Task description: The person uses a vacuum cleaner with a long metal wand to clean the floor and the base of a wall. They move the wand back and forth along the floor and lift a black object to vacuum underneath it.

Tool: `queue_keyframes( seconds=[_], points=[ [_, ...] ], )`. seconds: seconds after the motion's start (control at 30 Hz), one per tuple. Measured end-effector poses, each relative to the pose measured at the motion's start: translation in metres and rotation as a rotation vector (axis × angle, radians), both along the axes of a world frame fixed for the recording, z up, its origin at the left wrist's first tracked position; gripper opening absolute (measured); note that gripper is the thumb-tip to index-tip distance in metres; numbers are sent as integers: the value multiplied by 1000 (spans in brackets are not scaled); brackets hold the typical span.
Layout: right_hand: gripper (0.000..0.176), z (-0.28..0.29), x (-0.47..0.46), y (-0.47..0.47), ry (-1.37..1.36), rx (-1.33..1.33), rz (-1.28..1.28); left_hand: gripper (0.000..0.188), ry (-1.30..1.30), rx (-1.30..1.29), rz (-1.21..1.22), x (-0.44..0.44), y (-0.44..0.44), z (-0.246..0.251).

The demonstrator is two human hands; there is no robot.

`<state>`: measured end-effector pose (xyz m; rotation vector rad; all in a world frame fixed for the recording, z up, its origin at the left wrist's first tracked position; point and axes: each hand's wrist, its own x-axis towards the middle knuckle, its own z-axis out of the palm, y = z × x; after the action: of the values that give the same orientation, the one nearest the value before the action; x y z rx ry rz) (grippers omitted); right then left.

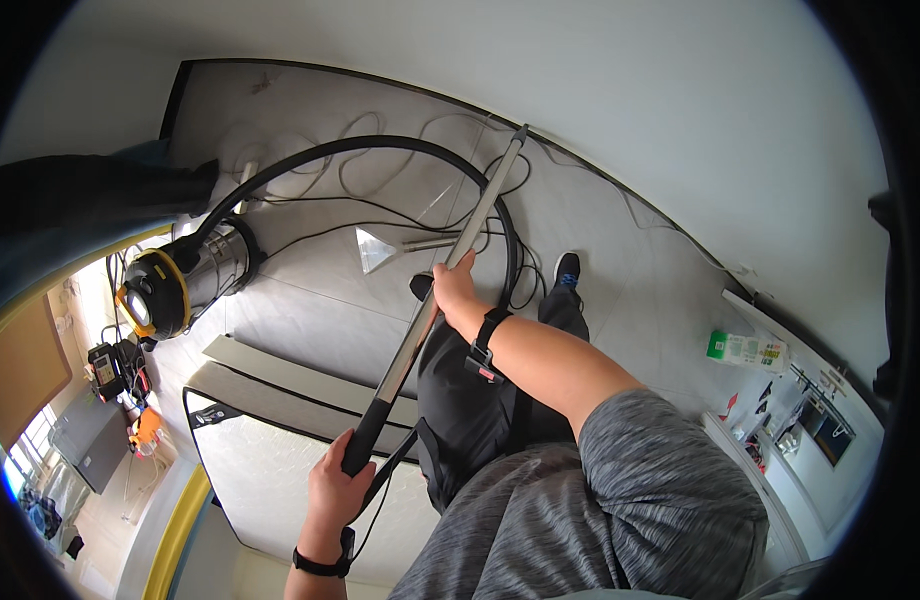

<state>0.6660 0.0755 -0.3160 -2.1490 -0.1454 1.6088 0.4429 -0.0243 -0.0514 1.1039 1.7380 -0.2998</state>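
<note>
My left hand (332, 480) is closed round the black handle (368, 435) at the near end of a metal vacuum wand (407, 360). Farther up, my right hand (455, 289) grips the metal tube. The wand slants away to a narrow dark tip (523, 133) at the foot of the wall. A black hose (385, 141) arches from a wet-and-dry vacuum cleaner (194, 274), passes by the wand and runs down behind my right forearm. On the tiled floor lies a clear wide nozzle (374, 250) with a metal tube, partly hidden by the wand.
Loose cables (340, 199) loop over the floor. A mattress (302, 480) lies at the lower left. Dark fabric (100, 187) hangs at the far left, near a battery-like black device (106, 371). A green and white package (745, 351) is at the right, by a white panel.
</note>
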Motion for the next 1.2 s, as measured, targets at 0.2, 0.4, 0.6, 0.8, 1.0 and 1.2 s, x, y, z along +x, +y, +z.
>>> queue_keyframes(
  seconds=[0.2, 0.4, 0.6, 0.8, 1.0, 1.2],
  points=[
    [86, 1, -47, 24, -6, 65, 116, 59, 43, -23, 94, -30, 4, 4],
    [81, -5, -86, 53, 132, 36, 231, 59, 77, 42, 165, -42, -3, 6],
    [70, 3, -91, 69, 184, 152, 239, 63, 60, 85, 204, -27, -12, 3],
    [71, 2, -53, 45, 177, 106, 259, 67, 36, -53, 198, 10, -29, 9],
    [80, 11, 3, 4, 161, 80, 251, 68, 37, -101, 117, 50, -51, 19],
    [86, -1, 69, -50, 117, 141, 268, 68, 66, -134, 57, 116, -85, 30]
  ],
)
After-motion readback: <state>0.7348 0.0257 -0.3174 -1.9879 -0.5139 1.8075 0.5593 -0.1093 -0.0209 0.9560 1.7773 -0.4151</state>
